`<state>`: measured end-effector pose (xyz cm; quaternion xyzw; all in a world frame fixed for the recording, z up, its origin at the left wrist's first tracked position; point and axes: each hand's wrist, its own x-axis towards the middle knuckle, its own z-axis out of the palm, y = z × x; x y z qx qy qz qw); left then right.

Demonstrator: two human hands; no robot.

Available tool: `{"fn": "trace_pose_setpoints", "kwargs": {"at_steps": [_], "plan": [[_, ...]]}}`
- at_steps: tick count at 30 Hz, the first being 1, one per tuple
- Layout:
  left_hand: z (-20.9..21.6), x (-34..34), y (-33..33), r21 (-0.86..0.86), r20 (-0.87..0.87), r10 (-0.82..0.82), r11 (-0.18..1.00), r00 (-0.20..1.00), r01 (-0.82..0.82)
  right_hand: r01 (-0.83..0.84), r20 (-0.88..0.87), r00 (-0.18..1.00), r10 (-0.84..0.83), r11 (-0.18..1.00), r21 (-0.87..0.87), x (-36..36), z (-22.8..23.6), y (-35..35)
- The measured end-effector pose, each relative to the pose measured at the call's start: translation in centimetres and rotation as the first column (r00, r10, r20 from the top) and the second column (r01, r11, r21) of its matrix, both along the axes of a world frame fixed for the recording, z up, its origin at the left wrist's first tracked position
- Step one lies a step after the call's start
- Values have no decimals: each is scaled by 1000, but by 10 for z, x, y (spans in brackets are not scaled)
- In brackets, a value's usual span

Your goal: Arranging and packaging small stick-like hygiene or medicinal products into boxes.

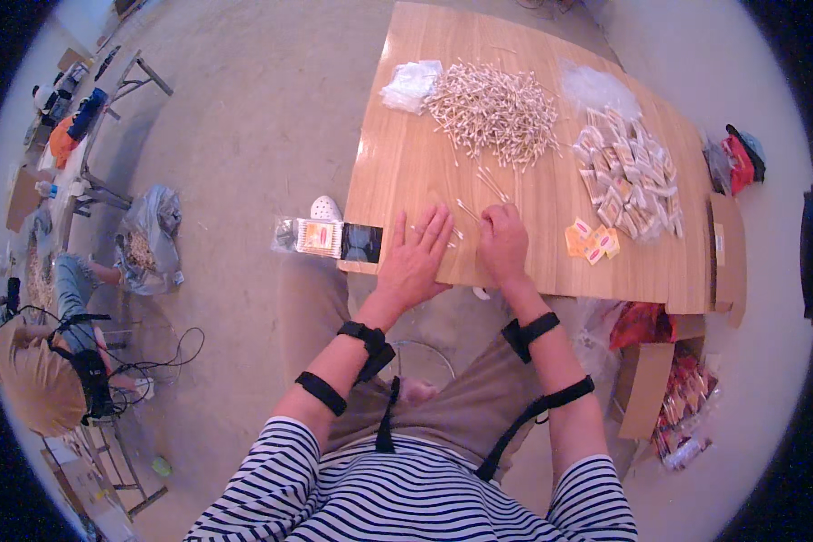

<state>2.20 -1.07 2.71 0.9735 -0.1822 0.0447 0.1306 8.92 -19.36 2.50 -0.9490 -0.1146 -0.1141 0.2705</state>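
My left hand lies flat near the table's front edge, fingers stretched out, with a few loose cotton swabs beside and partly under its fingertips. Close by, my right hand is closed in a pinch, and cotton swabs poke out at its fingertips. Just beyond it lie several more swabs. A big heap of cotton swabs is spread farther back. Left of my left hand, a clear pack of swabs with an orange label juts past the table edge, next to a black flat piece.
Clear plastic bags lie left of the heap, with more bags to its right. Filled swab packs are piled at the right, near orange-yellow cards. Cardboard boxes stand below the table's right side. Another person sits at the left.
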Motion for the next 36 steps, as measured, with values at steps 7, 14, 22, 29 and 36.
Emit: {"fn": "trace_pose_setpoints", "kwargs": {"at_steps": [7,14,22,29,36], "plan": [[2,1,-2,-30,-6,-9,1000,1000,9,-147,-8,989,146,988,-47,-4,-6,18],[2,0,-1,-35,11,6,999,1000,-6,214,23,977,-213,964,-158,40,9,5],[2,1,-4,-11,-10,9,1000,1000,-9,48,-33,998,-53,989,-141,45,-17,-8],[3,0,-2,-41,18,3,999,1000,-2,38,-85,995,-47,994,-107,34,-4,-4],[1,0,-2,-14,3,7,1000,1000,-7,37,-71,997,-43,996,-80,32,-7,-1]]}}
